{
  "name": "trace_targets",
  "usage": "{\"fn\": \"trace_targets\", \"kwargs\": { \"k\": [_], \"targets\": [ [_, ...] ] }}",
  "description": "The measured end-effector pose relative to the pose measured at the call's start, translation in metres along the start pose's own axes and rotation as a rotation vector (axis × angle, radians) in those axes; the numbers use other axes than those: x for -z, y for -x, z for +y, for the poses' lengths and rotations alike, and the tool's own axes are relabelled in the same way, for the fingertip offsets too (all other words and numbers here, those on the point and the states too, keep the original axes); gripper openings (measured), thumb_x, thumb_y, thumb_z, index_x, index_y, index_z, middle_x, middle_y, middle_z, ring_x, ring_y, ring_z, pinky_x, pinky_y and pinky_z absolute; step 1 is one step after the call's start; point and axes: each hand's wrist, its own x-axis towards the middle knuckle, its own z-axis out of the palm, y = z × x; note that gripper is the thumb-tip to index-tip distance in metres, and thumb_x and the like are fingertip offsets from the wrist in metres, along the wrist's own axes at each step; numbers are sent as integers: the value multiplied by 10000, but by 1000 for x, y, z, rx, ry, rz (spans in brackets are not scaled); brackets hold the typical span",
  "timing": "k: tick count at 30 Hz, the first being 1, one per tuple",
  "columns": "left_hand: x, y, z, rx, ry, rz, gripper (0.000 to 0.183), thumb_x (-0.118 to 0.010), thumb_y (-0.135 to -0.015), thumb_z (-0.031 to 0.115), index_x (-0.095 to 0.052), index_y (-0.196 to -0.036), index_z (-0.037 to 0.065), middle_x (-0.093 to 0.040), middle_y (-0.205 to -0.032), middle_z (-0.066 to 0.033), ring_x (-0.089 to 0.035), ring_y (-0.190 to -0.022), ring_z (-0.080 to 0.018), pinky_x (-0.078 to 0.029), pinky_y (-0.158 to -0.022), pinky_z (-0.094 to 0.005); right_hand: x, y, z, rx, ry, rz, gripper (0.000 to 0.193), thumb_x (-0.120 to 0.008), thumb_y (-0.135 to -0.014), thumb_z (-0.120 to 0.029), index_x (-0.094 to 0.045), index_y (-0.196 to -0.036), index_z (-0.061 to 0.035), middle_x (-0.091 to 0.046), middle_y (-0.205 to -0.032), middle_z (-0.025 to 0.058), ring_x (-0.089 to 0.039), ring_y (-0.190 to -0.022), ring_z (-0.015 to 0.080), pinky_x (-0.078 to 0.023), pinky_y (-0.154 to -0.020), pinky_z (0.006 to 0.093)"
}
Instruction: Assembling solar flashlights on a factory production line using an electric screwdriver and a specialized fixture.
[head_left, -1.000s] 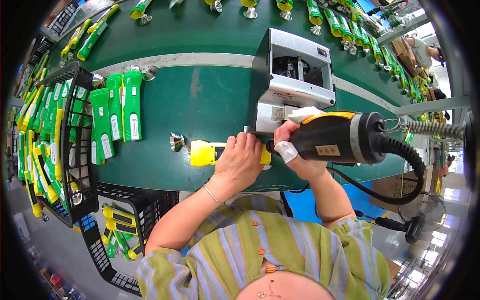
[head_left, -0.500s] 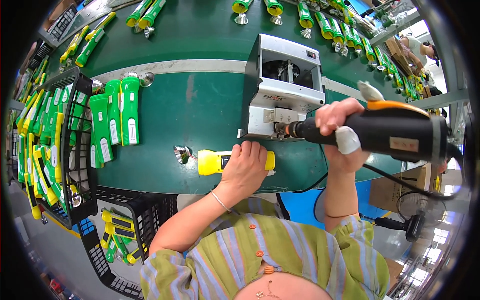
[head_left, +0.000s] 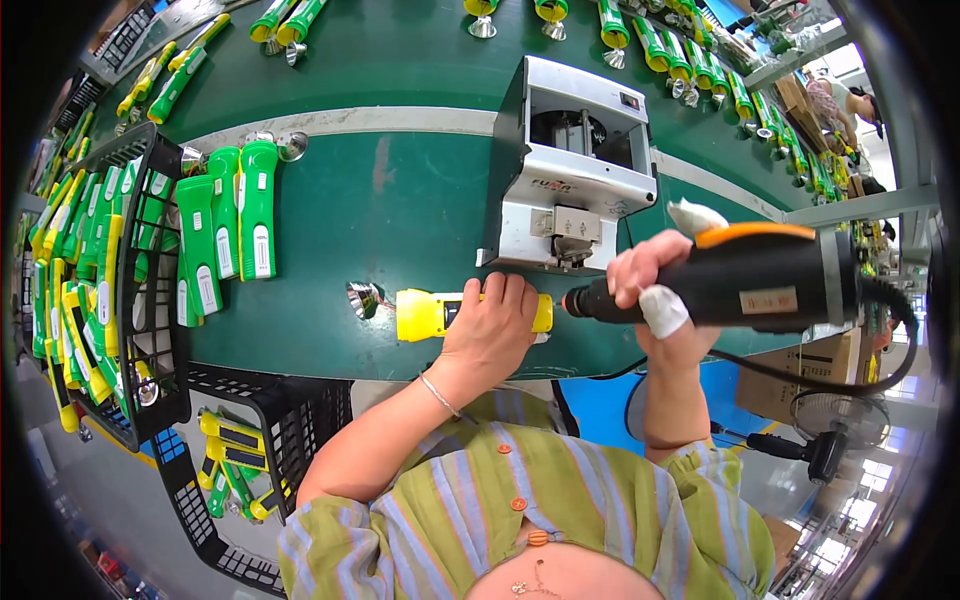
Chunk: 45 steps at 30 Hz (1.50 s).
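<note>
I have the left hand [head_left: 490, 325] clasped over the yellow flashlight [head_left: 414, 316]. My right hand [head_left: 668, 318] grips the electric screwdriver [head_left: 775, 272], its tip [head_left: 571, 303] near that flashlight.

I count one left hand [head_left: 490, 328], one right hand [head_left: 675, 305], one electric screwdriver [head_left: 770, 275], and, near the surface's [head_left: 330, 220] front edge, one yellow flashlight [head_left: 422, 315] with one reflector [head_left: 362, 300]. My feed shows one silver machine [head_left: 520, 238] farther back from that edge, at least three green flashlights [head_left: 258, 205] by the left edge, and two black crates [head_left: 168, 412] around the front left corner.
</note>
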Motion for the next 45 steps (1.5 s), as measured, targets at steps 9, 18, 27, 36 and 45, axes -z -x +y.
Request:
{"fn": "trace_targets", "kwargs": {
  "k": [9, 18, 27, 36, 45],
  "targets": [
    [1, -3, 1, 5, 12, -45, 423, -659, -661, 365, -517, -919, 62, -450, -853, -60, -432, -831, -208, -336, -734, -335, 3, 27, 9, 18, -52, 40, 260, -681, -710, -204, -470, -764, -62, -498, -692, 27, -521, -602, 134, -411, -613, 293],
    [0, -1, 0, 1, 26, -35, 415, -656, -663, 368, -510, -906, 64, -444, -843, -59, -430, -832, -210, -335, -732, -336, 4, 32, 14, 105, -9, -1, 280, -666, -761, -288, -508, -733, -58, -516, -667, 29, -544, -582, 149, -427, -599, 308],
    [2, -4, 0, -3, 12, -34, 428, -658, -660, 369, -515, -917, 58, -445, -840, -61, -433, -825, -209, -339, -735, -337, 3, 30, 36, 222, -14, -95, 310, -554, -851, -335, -430, -975, -79, -536, -632, 68, -525, -538, 178, -452, -553, 341],
    [3, -3, -1, 5, 13, -27, 420, -664, -656, 366, -509, -903, 63, -442, -838, -61, -434, -823, -211, -340, -730, -340, 22, 26, 44, 266, 88, -280, 425, -659, -781, -172, -358, -1075, -111, -532, -667, 55, -528, -552, 167, -464, -563, 330],
    [1, -1, 3, 24, 15, 27, 434, -685, -607, 322, -518, -911, 62, -458, -821, -57, -455, -804, -211, -356, -712, -324, 13, 35, 43, 312, 18, -278, 467, -686, -730, -115, -353, -1057, -99, -537, -679, 54, -533, -566, 160, -465, -571, 319]
  ]
}}
